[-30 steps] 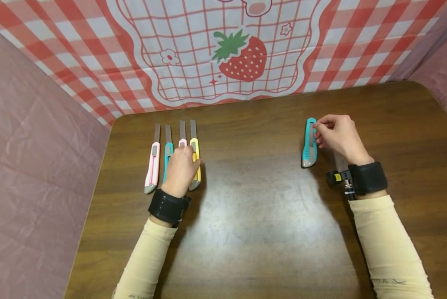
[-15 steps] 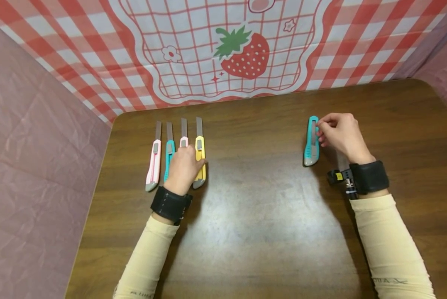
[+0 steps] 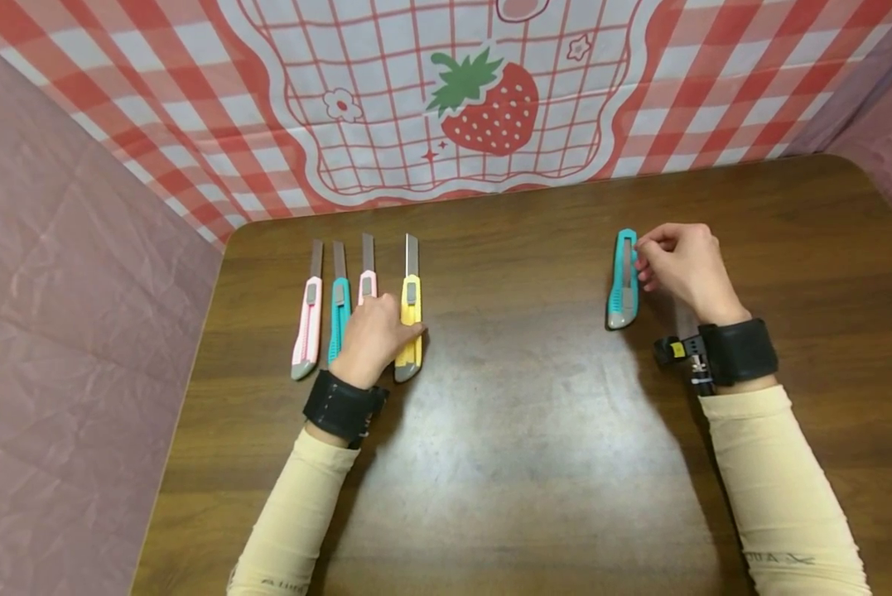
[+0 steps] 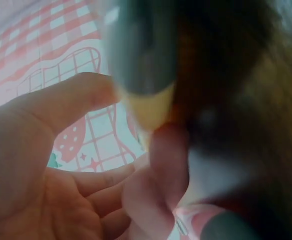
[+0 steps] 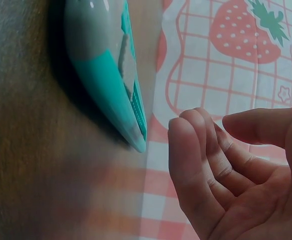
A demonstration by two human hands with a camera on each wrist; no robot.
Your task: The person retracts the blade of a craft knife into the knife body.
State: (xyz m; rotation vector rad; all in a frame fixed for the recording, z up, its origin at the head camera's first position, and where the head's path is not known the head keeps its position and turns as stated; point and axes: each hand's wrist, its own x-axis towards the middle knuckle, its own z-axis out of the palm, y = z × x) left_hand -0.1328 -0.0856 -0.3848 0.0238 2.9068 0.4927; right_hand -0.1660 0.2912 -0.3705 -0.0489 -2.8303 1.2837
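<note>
In the head view my left hand (image 3: 369,341) is at the left of the table and holds a yellow utility knife (image 3: 412,311), blade out and pointing away. The left wrist view shows the thumb (image 4: 65,97) and a finger on either side of its grey-ended yellow handle (image 4: 146,107). Left of it lie a pink utility knife (image 3: 367,284), partly behind the hand, a turquoise one (image 3: 340,302) and another pink one (image 3: 310,319), all with blades extended. My right hand (image 3: 686,269), fingers loosely bent, is just beside a turquoise utility knife (image 3: 624,285) with its blade retracted; nothing is between its fingertips.
The brown wooden table (image 3: 505,414) ends at a red and white checked cloth (image 3: 483,178) with a strawberry print along the back. A pinkish cloth (image 3: 65,331) hangs at the left. Black straps with cameras are on both wrists.
The yellow utility knife has slid right with my left hand, widening the gap to the pink one beside it. My right hand stays by the turquoise knife. The head view has shifted slightly.
</note>
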